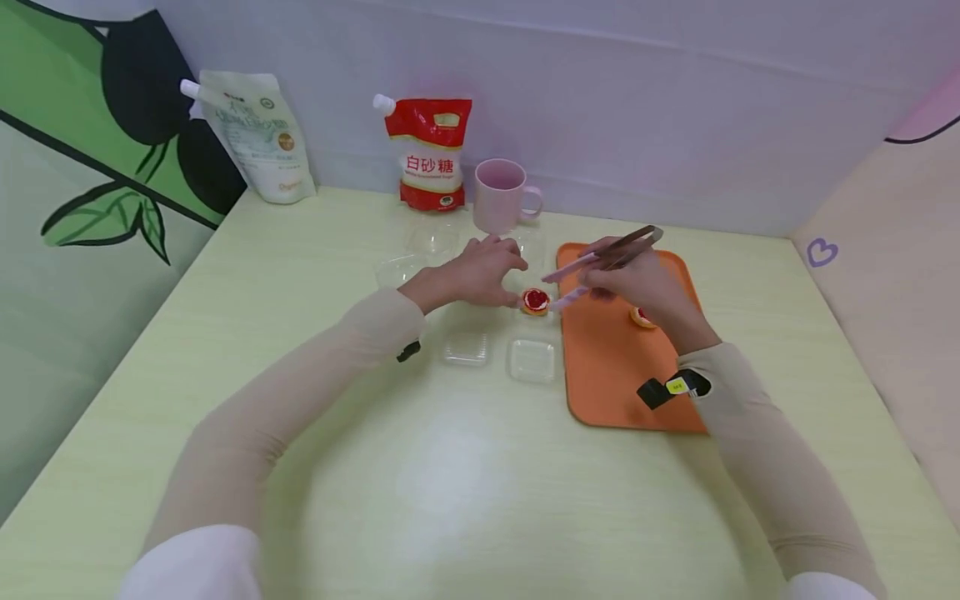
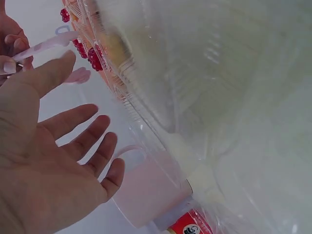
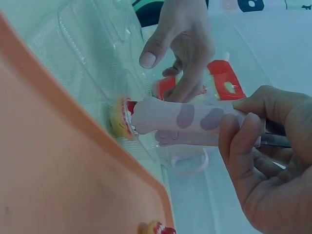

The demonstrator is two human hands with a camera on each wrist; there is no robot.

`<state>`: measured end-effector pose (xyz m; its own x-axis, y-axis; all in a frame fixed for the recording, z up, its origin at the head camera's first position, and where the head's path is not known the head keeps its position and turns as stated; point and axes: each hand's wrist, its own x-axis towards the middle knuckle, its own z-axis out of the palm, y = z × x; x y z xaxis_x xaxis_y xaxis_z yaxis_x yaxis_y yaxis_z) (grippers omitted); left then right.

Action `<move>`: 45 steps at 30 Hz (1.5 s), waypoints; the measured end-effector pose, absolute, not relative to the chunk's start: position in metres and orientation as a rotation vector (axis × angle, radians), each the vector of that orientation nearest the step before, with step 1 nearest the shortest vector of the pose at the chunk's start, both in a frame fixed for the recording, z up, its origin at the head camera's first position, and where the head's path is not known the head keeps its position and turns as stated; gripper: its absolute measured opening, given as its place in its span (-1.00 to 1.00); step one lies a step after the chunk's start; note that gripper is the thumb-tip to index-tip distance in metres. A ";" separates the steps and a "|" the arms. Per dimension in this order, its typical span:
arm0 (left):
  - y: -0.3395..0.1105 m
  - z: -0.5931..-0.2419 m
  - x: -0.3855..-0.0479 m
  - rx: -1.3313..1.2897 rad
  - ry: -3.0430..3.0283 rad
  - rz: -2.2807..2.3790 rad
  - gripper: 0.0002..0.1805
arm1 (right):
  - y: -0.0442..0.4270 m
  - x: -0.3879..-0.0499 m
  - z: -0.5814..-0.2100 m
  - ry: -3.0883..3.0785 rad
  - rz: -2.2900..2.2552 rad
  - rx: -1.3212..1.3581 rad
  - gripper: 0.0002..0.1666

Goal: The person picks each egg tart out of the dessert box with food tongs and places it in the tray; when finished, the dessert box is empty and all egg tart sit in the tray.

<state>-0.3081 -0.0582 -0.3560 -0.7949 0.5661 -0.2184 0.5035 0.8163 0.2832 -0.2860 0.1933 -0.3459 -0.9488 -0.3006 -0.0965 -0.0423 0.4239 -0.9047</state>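
Note:
My right hand (image 1: pixel 637 279) grips tongs (image 3: pixel 170 114) with pale pink, paw-shaped ends. Both ends point left at a small tart (image 1: pixel 536 301) topped with red berries. The tart sits among clear plastic containers (image 1: pixel 532 360); whether the tongs touch it I cannot tell. Just left of the tart is my left hand (image 1: pixel 483 271), held over the containers, its fingers relaxed and apart with nothing between them. Another tart (image 1: pixel 642 317) lies on the orange tray (image 1: pixel 622 392), partly hidden behind my right hand in the head view.
At the back of the table stand a pink mug (image 1: pixel 497 200), a red and white sugar pouch (image 1: pixel 431 158) and a pale pouch (image 1: pixel 258 137) with a white cap. More clear plastic (image 1: pixel 401 271) lies beneath and beyond my left hand. A wall rises behind the table.

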 end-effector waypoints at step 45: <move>-0.042 -0.363 -0.313 0.744 2.629 0.218 -0.37 | 0.157 -0.300 -0.358 2.420 -1.547 -0.427 -0.73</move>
